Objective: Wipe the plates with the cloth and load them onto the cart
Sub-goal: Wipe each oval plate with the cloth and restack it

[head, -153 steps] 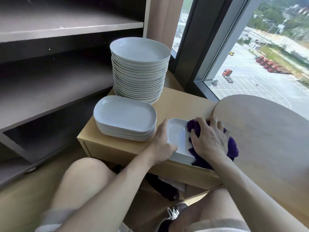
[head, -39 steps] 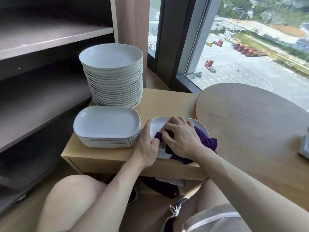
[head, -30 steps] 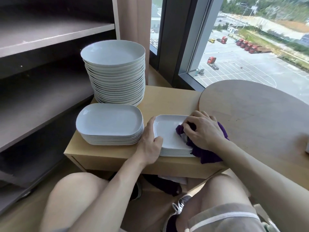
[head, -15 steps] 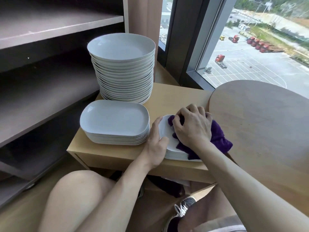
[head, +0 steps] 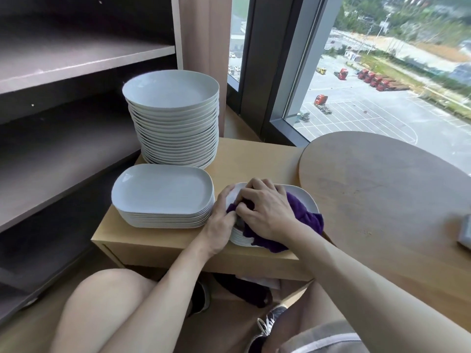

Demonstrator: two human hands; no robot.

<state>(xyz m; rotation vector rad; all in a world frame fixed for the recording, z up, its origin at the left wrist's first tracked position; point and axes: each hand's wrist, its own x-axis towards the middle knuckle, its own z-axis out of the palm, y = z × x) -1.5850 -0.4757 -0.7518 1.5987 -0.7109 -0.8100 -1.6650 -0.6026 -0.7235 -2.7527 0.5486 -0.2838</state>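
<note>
A small stack of white rectangular plates (head: 307, 203) sits at the front right of a low wooden cabinet (head: 244, 164). My right hand (head: 265, 212) presses a purple cloth (head: 305, 220) onto the top plate, fingers curled over the cloth. My left hand (head: 219, 222) grips the stack's left edge, thumb on the rim. To the left lies a stack of larger oblong white plates (head: 163, 194). Behind it rises a tall stack of round white plates (head: 175, 118).
Dark empty shelves (head: 63, 138) fill the left side. A round wooden table (head: 387, 194) stands to the right, with a grey object (head: 465, 231) at its right edge. A window with a dark frame (head: 275, 67) is behind. My knees are below the cabinet's front.
My right hand has slid the cloth back to the left over the top plate, close to my left hand. My left hand has kept its hold on the stack's edge.
</note>
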